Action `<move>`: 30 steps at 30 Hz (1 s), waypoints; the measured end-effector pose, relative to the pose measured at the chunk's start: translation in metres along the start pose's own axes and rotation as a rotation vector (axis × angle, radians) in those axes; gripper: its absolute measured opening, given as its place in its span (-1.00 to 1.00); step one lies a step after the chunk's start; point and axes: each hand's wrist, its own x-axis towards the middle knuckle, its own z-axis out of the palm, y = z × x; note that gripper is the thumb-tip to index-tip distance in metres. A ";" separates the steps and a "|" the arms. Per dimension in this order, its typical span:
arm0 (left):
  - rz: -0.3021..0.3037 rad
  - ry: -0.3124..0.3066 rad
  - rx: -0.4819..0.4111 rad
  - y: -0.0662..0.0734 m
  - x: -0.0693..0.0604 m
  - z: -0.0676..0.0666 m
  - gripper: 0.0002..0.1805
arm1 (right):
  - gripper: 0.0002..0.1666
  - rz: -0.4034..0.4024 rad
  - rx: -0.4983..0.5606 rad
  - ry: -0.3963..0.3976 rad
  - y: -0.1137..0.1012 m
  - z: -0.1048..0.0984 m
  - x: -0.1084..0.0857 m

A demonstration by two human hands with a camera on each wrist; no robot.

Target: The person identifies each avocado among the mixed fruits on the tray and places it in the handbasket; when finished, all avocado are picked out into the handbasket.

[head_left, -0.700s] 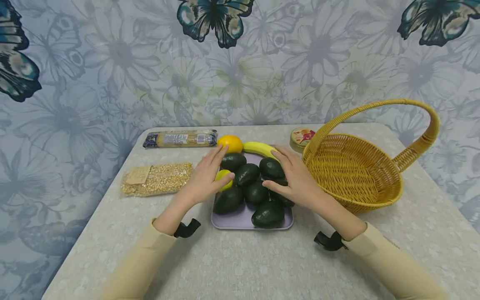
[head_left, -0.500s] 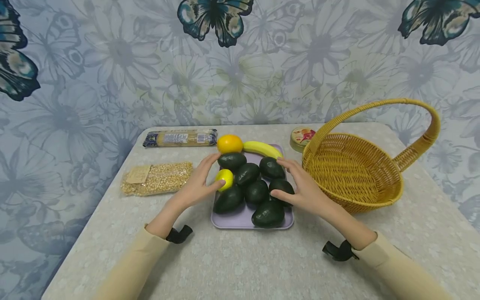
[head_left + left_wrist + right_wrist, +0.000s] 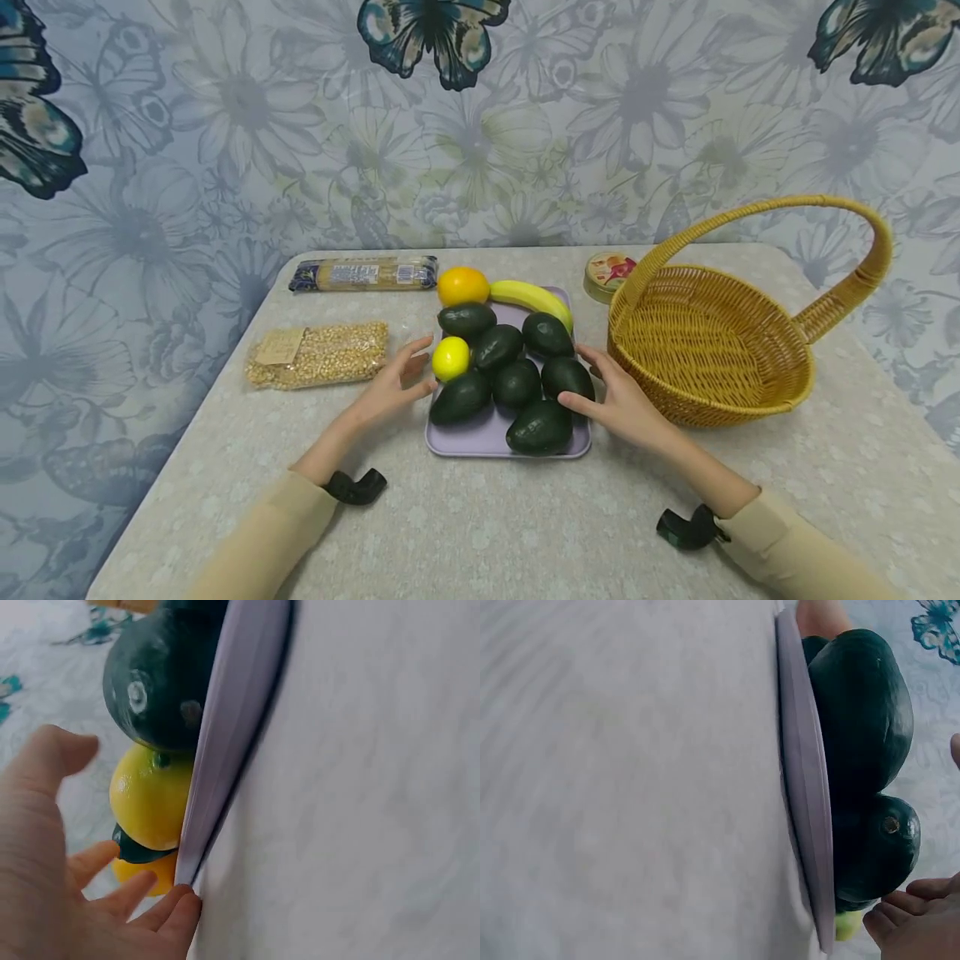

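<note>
A lilac tray (image 3: 472, 444) carries several dark green avocados (image 3: 538, 427), a yellow lemon (image 3: 451, 359), an orange (image 3: 462, 287) and a banana (image 3: 534, 300). My left hand (image 3: 388, 392) is at the tray's left side, thumb spread from the fingers. In the left wrist view, its fingertips (image 3: 187, 900) meet the tray's edge low down near the tabletop. On the opposite side my right hand (image 3: 626, 404) reaches to the tray's right rim, thumb over the nearest avocado. Whether that thumb touches the avocado I cannot tell. Neither hand grips anything.
Right of the tray stands a wicker basket (image 3: 705, 350) with a tall handle. A round tin (image 3: 606, 275) sits behind it. At left lie a bag of corn kernels (image 3: 322, 357) and a pack of pasta (image 3: 363, 273). Patterned wallpaper (image 3: 480, 167) rises behind the table.
Both hands have drawn back from above the fruit, moving outward and down to the tray's two sides. The tray and fruit keep their places.
</note>
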 end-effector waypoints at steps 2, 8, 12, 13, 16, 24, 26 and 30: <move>-0.013 0.002 -0.005 -0.004 -0.002 0.002 -0.25 | 0.00 0.005 0.007 0.015 0.005 0.002 0.002; 0.031 0.012 0.004 -0.008 -0.002 0.007 -0.24 | -0.04 0.024 0.069 0.071 0.014 0.010 0.005; 0.011 0.002 0.029 -0.008 -0.002 0.007 -0.21 | -0.06 0.030 0.075 0.115 0.018 0.016 0.004; 0.006 -0.003 0.032 -0.008 -0.002 0.007 -0.20 | -0.06 0.028 0.077 0.124 0.018 0.018 0.004; -0.005 -0.017 0.033 -0.002 -0.004 0.006 -0.20 | -0.09 0.015 0.077 0.150 0.019 0.022 0.004; -0.018 -0.050 0.017 0.025 -0.008 0.005 -0.23 | -0.16 -0.009 0.048 0.176 0.020 0.022 0.003; -0.025 -0.054 0.013 0.025 -0.007 0.004 -0.22 | -0.20 -0.019 0.042 0.176 0.020 0.021 0.003; -0.026 -0.057 0.004 0.014 -0.005 0.005 -0.20 | -0.28 -0.040 0.033 0.195 0.019 0.020 0.002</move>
